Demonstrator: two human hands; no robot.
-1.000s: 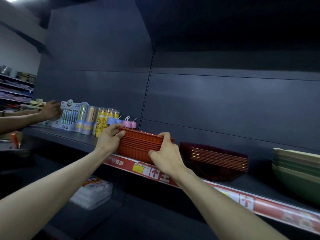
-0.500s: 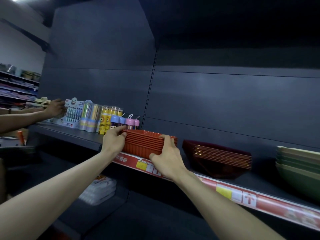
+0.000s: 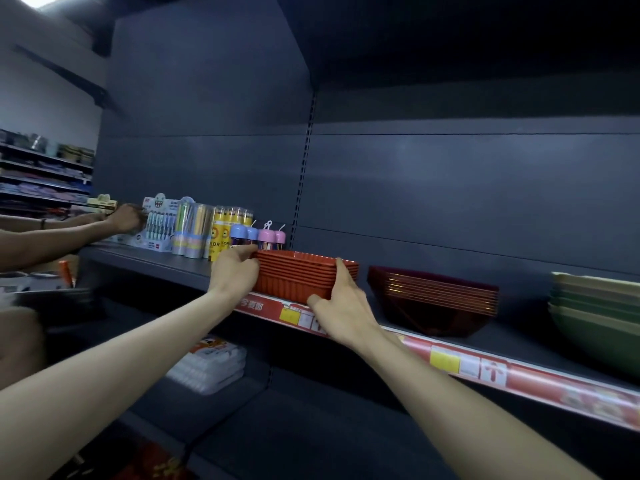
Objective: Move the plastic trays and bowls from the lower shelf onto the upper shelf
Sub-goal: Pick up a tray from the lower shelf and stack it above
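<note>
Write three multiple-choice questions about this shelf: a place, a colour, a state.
1. The dark red bowls stand where?
A. right of the orange trays
B. left of them
C. on the floor
2. The far-right bowls are:
A. blue
B. white
C. green
3. The orange trays are:
A. untouched
B. gripped by both hands
C. upside down

Answers: 1 A, they sit just past the trays' right end. 2 C, their stacked rims look green. 3 B, the left hand and right hand each grip a side.
</note>
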